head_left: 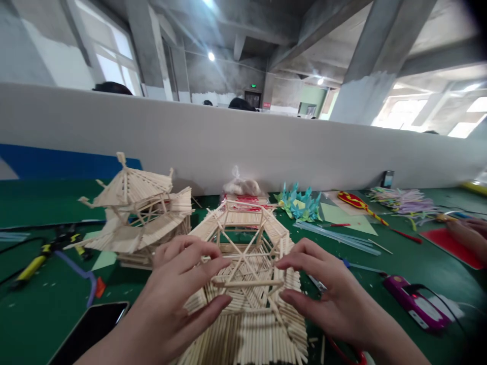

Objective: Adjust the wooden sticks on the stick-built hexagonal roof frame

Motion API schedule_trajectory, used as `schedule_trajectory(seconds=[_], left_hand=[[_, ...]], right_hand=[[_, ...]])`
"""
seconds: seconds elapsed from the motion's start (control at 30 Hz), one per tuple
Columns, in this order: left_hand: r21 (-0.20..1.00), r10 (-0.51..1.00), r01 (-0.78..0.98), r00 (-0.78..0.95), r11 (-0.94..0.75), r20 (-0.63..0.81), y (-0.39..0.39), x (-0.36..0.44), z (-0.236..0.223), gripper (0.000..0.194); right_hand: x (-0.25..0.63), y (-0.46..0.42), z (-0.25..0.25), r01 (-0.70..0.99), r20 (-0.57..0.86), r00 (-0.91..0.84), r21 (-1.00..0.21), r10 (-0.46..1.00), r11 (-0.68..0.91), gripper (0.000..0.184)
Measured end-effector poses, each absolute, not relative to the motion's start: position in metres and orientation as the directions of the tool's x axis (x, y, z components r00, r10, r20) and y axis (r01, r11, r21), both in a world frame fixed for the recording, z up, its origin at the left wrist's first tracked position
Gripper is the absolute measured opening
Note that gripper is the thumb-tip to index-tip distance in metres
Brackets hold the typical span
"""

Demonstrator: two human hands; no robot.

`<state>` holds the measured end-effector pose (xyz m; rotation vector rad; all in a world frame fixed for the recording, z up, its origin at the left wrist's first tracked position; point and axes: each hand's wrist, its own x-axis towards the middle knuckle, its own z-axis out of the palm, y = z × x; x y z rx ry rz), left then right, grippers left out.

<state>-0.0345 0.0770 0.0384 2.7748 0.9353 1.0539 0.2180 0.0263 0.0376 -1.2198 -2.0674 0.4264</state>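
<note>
A frame of pale wooden sticks stands in front of me, with a sloping skirt of closely laid sticks and an open, many-sided upper ring crossed by thin braces. My left hand is at its left side, thumb and fingers apart around the near rim. On the right, my right hand hovers by the same rim with index finger and thumb spread. One horizontal stick spans between the two hands; neither visibly pinches it. Left of the frame sits a finished-looking stick pavilion with a pointed roof and upturned corners.
A phone and yellow-handled tool lie left. Behind are bagged material and blue folded-paper shapes. To the right are translucent sticks, a purple device, and another person's hand at red sheet. A white partition stands behind.
</note>
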Motion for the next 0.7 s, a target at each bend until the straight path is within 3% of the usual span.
schedule_trajectory(seconds=[0.2,0.43,0.7], left_hand=[[0.378,0.655,0.547,0.508,-0.747,0.559,0.072,-0.05,0.028,0.031],[0.354,0.619,0.525,0.507,-0.774,0.6,0.072,-0.051,0.021,0.032],[0.337,0.587,0.494,0.54,-0.801,0.603,0.078,-0.048,0.022,0.025]], right_hand=[[0.204,0.023,0.041,0.673,0.523,-0.329,-0.454,0.786,0.584,0.03],[0.169,0.028,0.051,0.784,0.502,-0.44,-0.19,0.745,0.591,0.01],[0.162,0.034,0.049,0.798,0.475,-0.464,-0.142,0.748,0.585,0.016]])
